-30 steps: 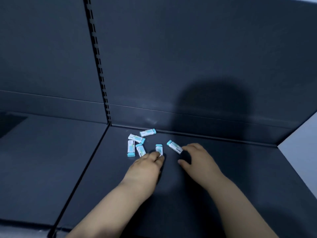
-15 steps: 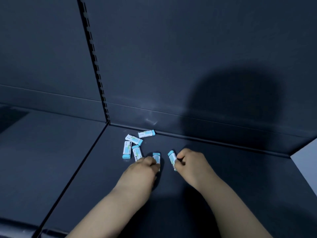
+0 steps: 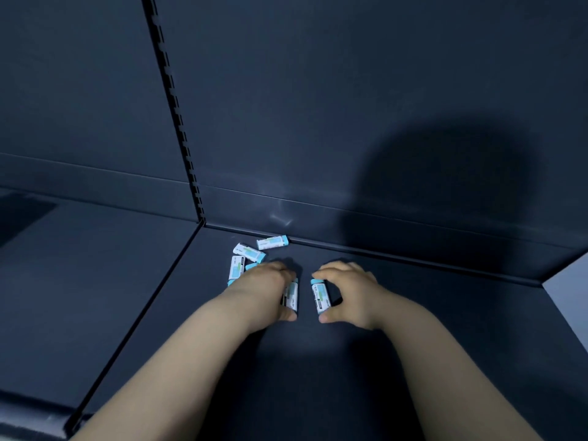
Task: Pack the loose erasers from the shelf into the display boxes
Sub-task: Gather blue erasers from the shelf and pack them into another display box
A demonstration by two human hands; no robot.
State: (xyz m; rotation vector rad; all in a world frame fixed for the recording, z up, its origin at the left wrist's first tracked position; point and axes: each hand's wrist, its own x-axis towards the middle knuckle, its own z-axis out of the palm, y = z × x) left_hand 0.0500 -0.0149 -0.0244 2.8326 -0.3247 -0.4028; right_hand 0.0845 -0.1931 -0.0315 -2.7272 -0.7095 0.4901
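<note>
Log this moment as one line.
stage: pickup | left hand: grips eraser | right hand: pinches second eraser | loose erasers: on shelf near back wall | display boxes: not in view

Loose erasers point(image 3: 249, 252) lie on the shelf point(image 3: 413, 329), behind the left hand point(image 3: 264, 291).

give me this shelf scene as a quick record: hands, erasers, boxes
left hand: pinches the left-hand eraser between fingers and thumb
right hand: pinches the right-hand eraser end to end
loose erasers: three in plain view beyond the left hand, one against the back wall; a fourth mostly hidden by that hand
surface: dark shelf
display boxes: none in view
</note>
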